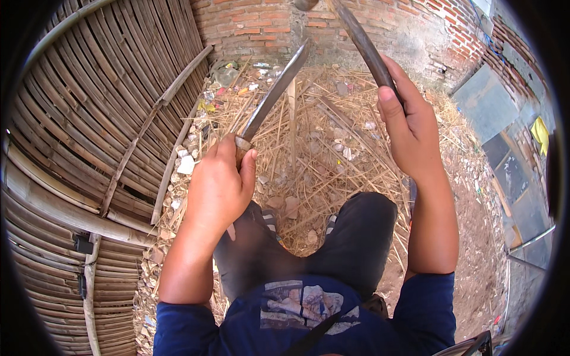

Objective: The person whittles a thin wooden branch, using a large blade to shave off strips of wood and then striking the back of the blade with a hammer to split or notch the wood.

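My left hand (222, 181) is closed round the handle of a machete (274, 93), whose broad blade slants up and to the right. In my right hand (411, 127) is the dark, slightly curved handle of a hammer (363, 43), raised with its rounded end at the top edge, where the head is partly cut off. The two tools are apart. Beyond the blade, a pale bamboo strip (292, 121) points away from me over the straw-strewn ground, between my knees and the wall.
A bamboo slat wall (89, 113) stands close on my left, and a brick wall (255, 26) closes off the far side. Bamboo splinters (314, 154), stones and litter cover the ground. Grey panels (487, 104) and a yellow cloth (540, 135) are on the right.
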